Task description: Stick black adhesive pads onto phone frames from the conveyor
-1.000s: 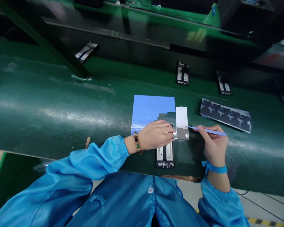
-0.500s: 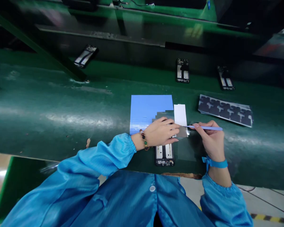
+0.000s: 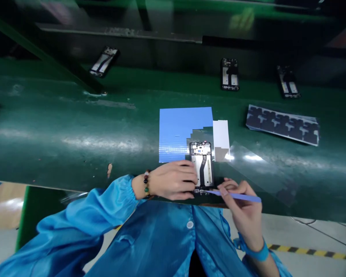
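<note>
An opened phone (image 3: 207, 171) lies upright in front of me near the bench's front edge, over the lower right part of a blue sheet (image 3: 175, 123). My left hand (image 3: 174, 180) rests with its fingertips on the phone's left edge, and whether it grips it is hard to tell. Purple tweezers (image 3: 245, 197) are pinched in my right hand (image 3: 242, 204), their tip at the phone's bottom end. White strips (image 3: 220, 134) lie just right of the blue sheet. A clear film (image 3: 250, 165) lies on the bench to the right.
Stacked sheets of dark die-cut stickers (image 3: 282, 124) lie at the right. Three more opened phones (image 3: 230, 75) lie along the back of the green bench (image 3: 75, 127). A green post (image 3: 77, 75) rises at the back left.
Both hands have moved down towards me, the left also leftward, uncovering the phone's upper part. The tweezers' tip has gone from the white strips to the phone's bottom end. The view has shifted slightly.
</note>
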{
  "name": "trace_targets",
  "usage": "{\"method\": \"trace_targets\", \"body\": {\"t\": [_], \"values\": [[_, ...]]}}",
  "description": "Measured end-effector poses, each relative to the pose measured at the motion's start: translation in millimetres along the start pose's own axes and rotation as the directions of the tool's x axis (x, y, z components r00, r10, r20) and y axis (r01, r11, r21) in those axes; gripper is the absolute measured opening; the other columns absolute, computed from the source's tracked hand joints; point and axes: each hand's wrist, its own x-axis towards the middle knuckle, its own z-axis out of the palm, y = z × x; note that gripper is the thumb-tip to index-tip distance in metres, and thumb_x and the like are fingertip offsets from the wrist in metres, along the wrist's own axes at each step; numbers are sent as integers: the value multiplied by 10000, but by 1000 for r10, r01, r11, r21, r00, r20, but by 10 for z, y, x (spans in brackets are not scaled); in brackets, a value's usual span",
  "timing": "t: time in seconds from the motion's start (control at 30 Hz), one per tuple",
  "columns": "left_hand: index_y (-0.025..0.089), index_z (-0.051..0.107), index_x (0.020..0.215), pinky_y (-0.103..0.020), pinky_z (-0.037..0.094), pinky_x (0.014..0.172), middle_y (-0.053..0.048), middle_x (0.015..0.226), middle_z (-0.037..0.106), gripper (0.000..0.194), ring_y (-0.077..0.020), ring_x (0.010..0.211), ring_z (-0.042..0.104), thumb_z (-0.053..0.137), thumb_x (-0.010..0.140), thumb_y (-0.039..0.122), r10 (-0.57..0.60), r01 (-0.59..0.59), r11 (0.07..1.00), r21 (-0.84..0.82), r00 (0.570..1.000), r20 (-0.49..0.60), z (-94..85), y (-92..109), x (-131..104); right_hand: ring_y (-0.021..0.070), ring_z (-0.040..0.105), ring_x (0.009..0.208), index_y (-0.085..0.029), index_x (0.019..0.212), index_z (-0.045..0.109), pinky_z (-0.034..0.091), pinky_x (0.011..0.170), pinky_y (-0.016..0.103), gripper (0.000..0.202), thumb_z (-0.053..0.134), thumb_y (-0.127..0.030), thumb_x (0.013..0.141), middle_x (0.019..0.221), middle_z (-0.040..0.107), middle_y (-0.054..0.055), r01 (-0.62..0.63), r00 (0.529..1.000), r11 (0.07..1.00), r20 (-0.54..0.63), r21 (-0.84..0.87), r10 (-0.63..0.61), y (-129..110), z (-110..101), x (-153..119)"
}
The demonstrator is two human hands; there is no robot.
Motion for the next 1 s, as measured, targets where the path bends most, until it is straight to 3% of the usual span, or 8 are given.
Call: {"method": "trace_targets", "body": {"t": [0.17,1.0], "values": [[218,736,927,-368,502,1123,-33,1069,774,111,-163,1052,709,676,1008,264,-26,26,1000,-15,999,-30,111,104,-122,213,707,888,-255,757,580,468,1150,570,267,810,-272,890,796,656,-23,5,1000,997,12,-77,-4,105,140,-150],[227,751,1036,-376,516,1097,-31,1069,781,128,-159,1031,717,644,1031,297,-42,42,998,50,999,-13,147,126,-78,196,708,905,-262,789,582,456,1163,544,225,759,-243,927,826,670,-23,45,998,996,53,-75,-41,88,159,-160]]}}
